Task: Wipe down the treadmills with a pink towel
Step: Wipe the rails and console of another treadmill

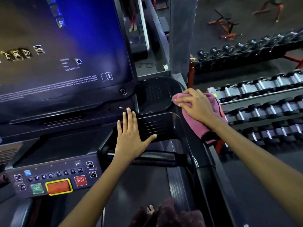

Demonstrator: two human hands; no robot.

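- The right hand lies flat on the pink towel, its fingers straight and spread, pressing the cloth onto the right-hand rim of the treadmill console rather than curling round it.
- The towel sits under that palm and trails back below the wrist, draped over the outer edge of the side rail; a dark hem shows at its lower corner.
- The left hand rests open on the ribbed black panel just left of the towel, fingers straight and thumb spread, holding nothing; it looks like a bracing hand.
- Just beyond the right fingertips is a recessed black tray with a dotted floor.
- Judgement: the step in hand is wiping the console's right edge. The next move likely calls for sliding the flat hand and towel across the tray or down along the rail, keeping pressure even and the loose tail from slipping off the outer side.
- Further left of both hands, the big screen glows blue; "Distance", "Pace" and "Avg Speed" can be made out, with an information-book icon. The small print beneath is too blurred to read.
- Nearer the body, left of the left forearm, the control panel carries a red button marked "STOP", and "SPEED" by the arrow keys. No brand name is legible.
- Right of the towel hand, racks of dumbbells line the floor.
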